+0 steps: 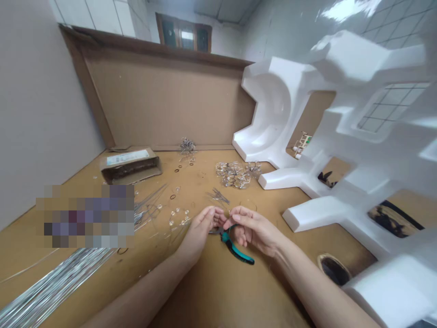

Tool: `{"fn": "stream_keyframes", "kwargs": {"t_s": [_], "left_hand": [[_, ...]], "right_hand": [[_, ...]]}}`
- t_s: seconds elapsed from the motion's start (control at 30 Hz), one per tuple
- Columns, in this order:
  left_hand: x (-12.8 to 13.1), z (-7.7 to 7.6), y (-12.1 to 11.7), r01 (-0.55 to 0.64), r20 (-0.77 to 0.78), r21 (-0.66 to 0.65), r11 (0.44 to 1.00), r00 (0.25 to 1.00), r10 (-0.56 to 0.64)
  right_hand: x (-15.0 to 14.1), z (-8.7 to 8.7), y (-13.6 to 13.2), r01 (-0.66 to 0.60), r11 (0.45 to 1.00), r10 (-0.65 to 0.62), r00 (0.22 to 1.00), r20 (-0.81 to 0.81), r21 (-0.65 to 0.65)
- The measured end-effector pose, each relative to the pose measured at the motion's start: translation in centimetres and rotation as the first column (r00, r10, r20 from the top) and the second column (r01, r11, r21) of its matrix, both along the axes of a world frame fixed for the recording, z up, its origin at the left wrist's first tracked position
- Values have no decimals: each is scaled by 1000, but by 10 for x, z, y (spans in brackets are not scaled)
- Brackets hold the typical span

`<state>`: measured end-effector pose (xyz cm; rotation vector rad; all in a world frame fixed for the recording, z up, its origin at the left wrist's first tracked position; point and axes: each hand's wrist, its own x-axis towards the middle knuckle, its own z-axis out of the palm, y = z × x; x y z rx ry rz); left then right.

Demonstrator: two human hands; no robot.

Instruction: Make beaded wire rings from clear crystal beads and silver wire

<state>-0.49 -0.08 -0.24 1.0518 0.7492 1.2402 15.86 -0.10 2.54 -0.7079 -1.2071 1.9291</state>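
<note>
My left hand (206, 219) is closed, thumb and fingers pinched together; whatever sits between them is too small to make out. Close beside it, my right hand (254, 228) pinches a thin wire (230, 220) at its fingertips. Just below both hands is a pair of pliers (238, 253) with teal and black handles, its jaws pointing left and partly hidden by the fingers. Whether a finger touches the pliers I cannot tell. Short cut wires (219, 197) lie just beyond the hands, and several clear round beads (178, 217) are spread to the left.
Bent-wire pieces (235, 174) are heaped ahead, with a smaller tangle (187, 146) farther back. A small cardboard box (131, 166) stands left, above a bundle of long straight wires (64, 288). White foam packing (290, 177) borders the right; a cardboard wall (164, 98) closes the back.
</note>
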Motion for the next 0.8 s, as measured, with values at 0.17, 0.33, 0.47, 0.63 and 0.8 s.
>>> {"fn": "stream_keyframes", "kwargs": {"t_s": [0.17,0.33,0.47,0.63,0.8], "left_hand": [[-3,-1,0,-2,-80,48,999,997,6],[-8,12,0,52,-171,43,998,984,-44],[-11,24,0,42,-256,53,998,966,-27],[-10,36,-6,138,-329,7,990,936,-128],[-9,38,-7,171,-333,19,985,930,-155]], "right_hand": [[1,-4,3,59,996,-63,995,71,62],[6,-4,2,59,973,-123,953,278,225],[7,3,-3,36,971,-103,954,282,236],[8,10,-7,-14,944,-131,902,411,331],[9,13,-10,-6,863,-285,821,495,505]]}}
